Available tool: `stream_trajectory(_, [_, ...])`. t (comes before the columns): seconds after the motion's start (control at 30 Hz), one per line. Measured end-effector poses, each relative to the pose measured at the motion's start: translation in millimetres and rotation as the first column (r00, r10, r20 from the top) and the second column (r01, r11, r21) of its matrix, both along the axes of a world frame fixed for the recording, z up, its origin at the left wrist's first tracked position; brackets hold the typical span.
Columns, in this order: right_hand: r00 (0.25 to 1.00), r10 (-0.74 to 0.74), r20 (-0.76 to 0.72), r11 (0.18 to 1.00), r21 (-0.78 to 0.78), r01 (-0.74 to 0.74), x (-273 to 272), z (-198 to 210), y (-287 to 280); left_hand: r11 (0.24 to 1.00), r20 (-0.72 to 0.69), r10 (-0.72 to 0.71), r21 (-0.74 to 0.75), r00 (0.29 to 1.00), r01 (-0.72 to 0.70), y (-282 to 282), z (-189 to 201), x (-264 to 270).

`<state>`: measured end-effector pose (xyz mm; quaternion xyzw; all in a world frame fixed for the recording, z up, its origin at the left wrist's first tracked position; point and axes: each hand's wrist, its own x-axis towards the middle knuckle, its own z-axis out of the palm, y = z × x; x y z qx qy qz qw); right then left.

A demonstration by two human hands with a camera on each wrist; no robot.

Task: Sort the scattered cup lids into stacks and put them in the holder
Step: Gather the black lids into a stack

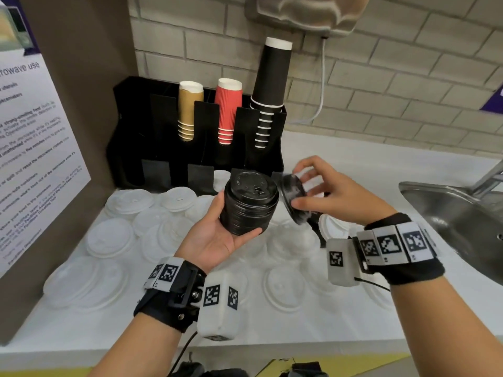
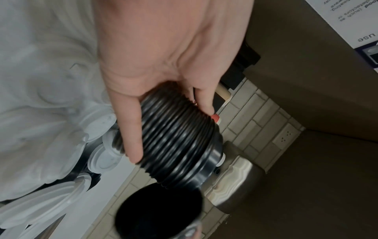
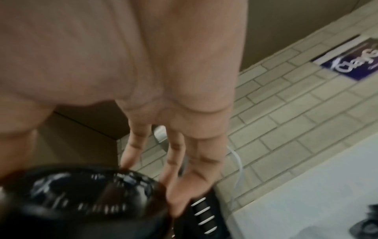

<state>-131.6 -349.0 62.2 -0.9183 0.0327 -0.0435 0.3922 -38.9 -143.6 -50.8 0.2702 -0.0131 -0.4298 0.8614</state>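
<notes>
My left hand [image 1: 217,229] grips a tall stack of black lids [image 1: 249,204] above the counter, thumb along its side; the left wrist view shows the ribbed stack of black lids [image 2: 175,143] held in my fingers [image 2: 132,129]. Just to its right, my right hand [image 1: 313,194] pinches a few black lids [image 1: 292,195] tilted on edge, blurred. The same black lids [image 3: 81,202] fill the lower left of the right wrist view under my fingers [image 3: 194,177]. Several white lids [image 1: 114,238] lie scattered on the white counter. The black holder [image 1: 196,159] stands at the back.
The holder carries stacks of gold cups [image 1: 189,112], red cups [image 1: 227,110] and black cups [image 1: 269,91]. A steel sink [image 1: 457,219] lies at the right. A brown panel with a notice [image 1: 35,159] walls the left. Brick wall behind.
</notes>
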Motion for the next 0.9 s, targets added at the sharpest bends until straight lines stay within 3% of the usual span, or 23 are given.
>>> stream_trajectory(0.13, [0.983,0.09,0.158,0.996,-0.042,-0.085,17.0,-1.7,26.7,1.0,0.074,-0.006,0.004,0.997,0.006,1.9,1.1,-3.4])
stream_trajectory(0.5, [0.97,0.206,0.125,0.956,-0.237,-0.173,39.9,-1.1,48.7,0.999,0.207,0.012,0.035,0.978,-0.02,5.3,-3.3,1.2])
stream_trajectory(0.9, [0.963,0.219,0.159,0.962,-0.197,-0.187,37.3,-6.2,48.8,0.998,0.172,0.053,0.006,0.984,-0.055,6.0,-5.0,1.3])
